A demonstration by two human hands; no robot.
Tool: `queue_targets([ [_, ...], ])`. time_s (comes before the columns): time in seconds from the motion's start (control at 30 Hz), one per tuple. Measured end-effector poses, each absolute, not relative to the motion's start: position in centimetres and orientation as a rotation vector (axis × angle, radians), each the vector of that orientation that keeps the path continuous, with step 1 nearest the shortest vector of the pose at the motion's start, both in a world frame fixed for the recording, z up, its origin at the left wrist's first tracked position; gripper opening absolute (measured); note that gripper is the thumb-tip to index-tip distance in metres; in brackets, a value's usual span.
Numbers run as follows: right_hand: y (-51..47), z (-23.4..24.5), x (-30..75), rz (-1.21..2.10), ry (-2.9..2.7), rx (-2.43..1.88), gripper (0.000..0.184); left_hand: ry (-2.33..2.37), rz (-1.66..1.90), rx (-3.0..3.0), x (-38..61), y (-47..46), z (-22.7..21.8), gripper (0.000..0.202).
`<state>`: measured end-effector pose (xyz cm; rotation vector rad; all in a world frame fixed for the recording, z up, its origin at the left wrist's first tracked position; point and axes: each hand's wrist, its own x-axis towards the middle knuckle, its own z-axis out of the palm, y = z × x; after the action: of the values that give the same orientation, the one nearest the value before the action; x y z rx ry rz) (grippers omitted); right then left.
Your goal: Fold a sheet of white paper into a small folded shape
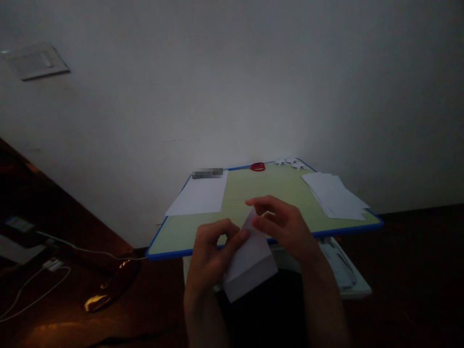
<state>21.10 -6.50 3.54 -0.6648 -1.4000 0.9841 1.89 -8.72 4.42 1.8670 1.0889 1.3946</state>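
Note:
Both my hands hold one folded white paper in front of me, above the near edge of a small green board with a blue rim. My left hand pinches the paper's left side between thumb and fingers. My right hand grips its upper tip, fingers curled over the fold. The paper's lower part hangs below the board's edge, over my lap.
On the board lie a white sheet at the left, a stack of white sheets at the right, a red band and small white paper shapes at the far edge. White cables run across the dark floor at left. A wall stands close behind.

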Motion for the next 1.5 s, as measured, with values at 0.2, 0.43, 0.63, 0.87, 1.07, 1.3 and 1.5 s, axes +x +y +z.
queue_targets([
  [0.2,-6.7,3.8,20.2,0.823,-1.452,-0.714,0.030,1.114,1.372,1.926,2.6,-8.4,5.0,0.029],
  [0.43,-6.6,3.7,21.3,0.671,-1.297,-0.785,0.038,1.096,1.262,2.058,2.8,-8.6,4.8,0.030],
  [0.63,-6.8,4.0,21.4,0.612,-1.110,-0.895,0.039,1.081,1.189,2.110,2.6,-8.4,4.8,0.029],
  [0.87,-6.6,3.7,21.5,0.514,-1.060,-0.938,0.037,1.123,1.229,2.073,2.5,-8.3,4.6,0.020],
  [1.07,-6.0,3.4,21.6,0.487,-1.069,-0.948,0.034,1.237,1.273,1.994,2.6,-7.8,4.3,0.025],
  [1.3,-5.8,2.6,23.4,0.893,-1.223,-0.769,0.041,1.149,1.382,1.844,2.4,-7.8,3.9,0.023],
  [1.5,-6.0,2.7,24.4,0.971,-1.297,-0.815,0.025,1.154,1.427,1.781,2.2,-7.6,3.6,0.022],
])
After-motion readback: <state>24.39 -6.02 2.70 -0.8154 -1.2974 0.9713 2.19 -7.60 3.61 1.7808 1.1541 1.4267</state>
